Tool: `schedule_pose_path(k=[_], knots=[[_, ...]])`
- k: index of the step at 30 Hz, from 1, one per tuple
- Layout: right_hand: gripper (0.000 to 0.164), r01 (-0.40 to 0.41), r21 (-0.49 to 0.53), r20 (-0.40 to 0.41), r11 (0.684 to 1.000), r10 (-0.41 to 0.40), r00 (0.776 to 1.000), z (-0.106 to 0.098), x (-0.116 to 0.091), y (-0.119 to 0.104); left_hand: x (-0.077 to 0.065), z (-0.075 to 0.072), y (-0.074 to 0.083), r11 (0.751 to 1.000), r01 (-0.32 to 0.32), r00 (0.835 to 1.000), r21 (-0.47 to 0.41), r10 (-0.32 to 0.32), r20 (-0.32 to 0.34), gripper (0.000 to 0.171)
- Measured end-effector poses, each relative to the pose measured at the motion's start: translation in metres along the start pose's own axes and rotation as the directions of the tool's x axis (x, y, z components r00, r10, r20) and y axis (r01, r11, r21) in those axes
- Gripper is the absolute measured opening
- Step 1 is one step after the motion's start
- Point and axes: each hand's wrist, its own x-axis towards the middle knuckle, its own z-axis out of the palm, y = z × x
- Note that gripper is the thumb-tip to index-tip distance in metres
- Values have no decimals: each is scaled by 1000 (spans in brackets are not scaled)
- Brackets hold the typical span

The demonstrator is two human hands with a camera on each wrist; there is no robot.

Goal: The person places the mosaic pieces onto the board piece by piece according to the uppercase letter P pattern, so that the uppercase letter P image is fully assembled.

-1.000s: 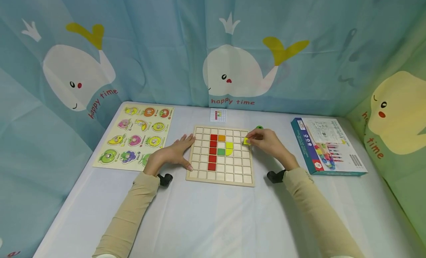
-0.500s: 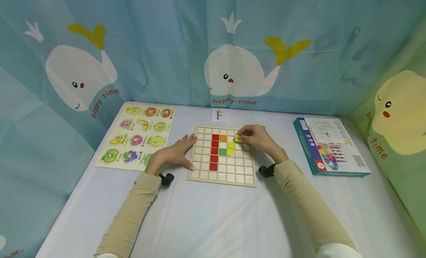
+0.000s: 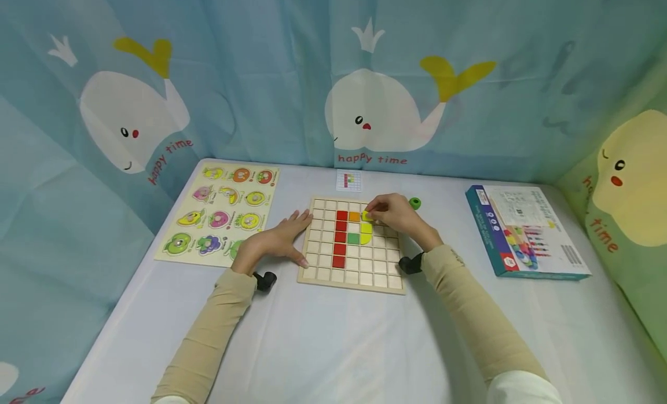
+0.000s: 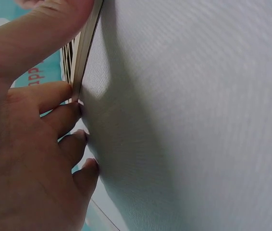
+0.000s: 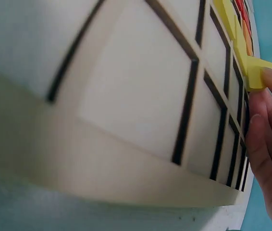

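Note:
A wooden grid board (image 3: 359,280) lies on the white table, bearing a column of red tiles (image 3: 340,237), an orange tile (image 3: 354,217), a green tile (image 3: 354,238) and yellow tiles (image 3: 366,233). My right hand (image 3: 397,213) pinches a yellow tile (image 5: 256,73) between thumb and fingertips. That tile is at the cell right of the orange one, above the other yellow tiles, and partly hidden by the fingers. My left hand (image 3: 277,240) lies spread at the board's left edge, its thumb and fingertips touching the frame, as the left wrist view also shows.
A small pattern card (image 3: 348,180) lies behind the board. To the left is a fruit puzzle board (image 3: 219,213); to the right, a toy box (image 3: 528,230). A green bead-like piece (image 3: 414,203) sits behind my right hand. A whale-print curtain (image 3: 260,74) stands along the back.
My right hand has carried the yellow tile leftward from the board's right edge to the cell beside the orange tile. The left hand has stayed at the board's left edge.

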Motion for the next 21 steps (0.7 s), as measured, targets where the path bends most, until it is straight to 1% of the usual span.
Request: schedule_pose_path(k=[5, 7, 13, 17, 21], knots=[[15, -6, 0, -1, 1000, 6, 1000, 2, 0, 3, 0, 1, 1, 1000, 6, 1000, 8, -6, 4, 119], [16, -6, -1, -8, 1000, 6, 1000, 3, -1, 5, 1, 1, 2, 1000, -1, 1000, 15, 1, 8, 119], [16, 22, -21, -16, 1000, -22, 1000, 6, 0, 6, 5, -2, 2, 1000, -12, 1000, 24, 11, 23, 120], [17, 43, -28, -33, 999, -44, 998, 5, -1, 5, 6, -5, 1, 999, 10, 1000, 36, -11, 21, 120], [20, 60, -33, -57, 998, -62, 996, 0, -10, 6, 7, -6, 0, 999, 40, 999, 34, -41, 26, 119]])
